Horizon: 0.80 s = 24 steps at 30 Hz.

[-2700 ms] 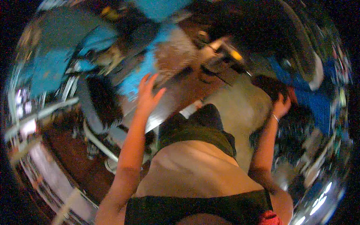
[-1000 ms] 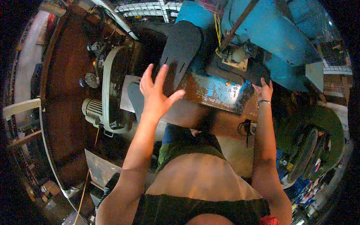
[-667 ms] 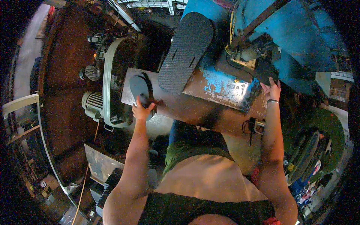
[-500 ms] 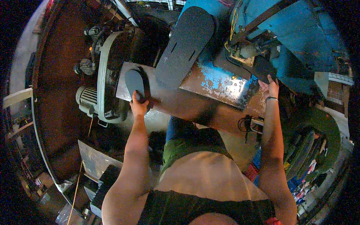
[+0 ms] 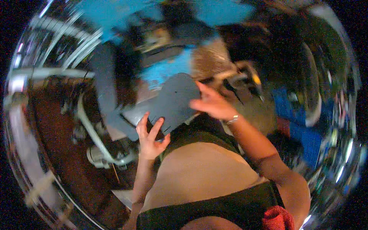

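Observation:
A flat grey sole-shaped piece [image 5: 174, 97] with a rounded end and small slots is held over the bench. My left hand [image 5: 151, 138] grips its lower left end with bent fingers. My right hand [image 5: 212, 105] holds the right edge near the rounded end, thumb and fingers on it. Behind it lies a worn metal plate with flaking blue paint [image 5: 159, 71] on the bench. A long, blurred dark grey piece [image 5: 103, 76] lies to the left of the held one. Above the plate, the machine's brass-coloured fitting [image 5: 153, 40] is blurred.
A pale curved guard [image 5: 92, 136] and grey motor [image 5: 97, 157] stand at left. Blue machine panels [image 5: 222, 11] fill the top. Blue items [image 5: 308, 142] are at the right. A red cloth [image 5: 278, 216] is at my lower right. The surroundings are motion-blurred.
My left hand has lifted the grey piece from the bench's left part toward the middle. My right hand has left the machine and moved left onto that piece. The view has swung round, blurring it.

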Each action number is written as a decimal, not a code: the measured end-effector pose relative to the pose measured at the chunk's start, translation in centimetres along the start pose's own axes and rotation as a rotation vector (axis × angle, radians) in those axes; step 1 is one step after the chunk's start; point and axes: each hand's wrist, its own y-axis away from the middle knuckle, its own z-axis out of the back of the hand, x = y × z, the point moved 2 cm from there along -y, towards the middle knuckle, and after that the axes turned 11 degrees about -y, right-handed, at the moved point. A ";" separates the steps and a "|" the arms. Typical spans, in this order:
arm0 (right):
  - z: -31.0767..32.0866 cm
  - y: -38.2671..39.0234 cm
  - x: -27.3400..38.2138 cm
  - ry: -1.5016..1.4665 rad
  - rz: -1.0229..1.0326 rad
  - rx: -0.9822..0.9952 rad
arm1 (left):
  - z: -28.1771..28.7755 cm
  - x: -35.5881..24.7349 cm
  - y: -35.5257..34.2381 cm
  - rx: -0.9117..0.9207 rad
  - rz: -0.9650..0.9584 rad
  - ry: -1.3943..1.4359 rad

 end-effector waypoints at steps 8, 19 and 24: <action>20.6 22.3 1.9 0.119 0.398 -1.387 | -3.7 -1.2 -4.9 0.202 -0.051 0.080; 43.2 38.0 -16.3 0.343 0.442 -1.966 | -6.1 -3.5 -9.0 0.420 -0.295 -0.003; 44.6 37.6 -18.4 0.272 0.542 -2.102 | -6.5 -3.6 -8.0 0.515 -0.228 -0.020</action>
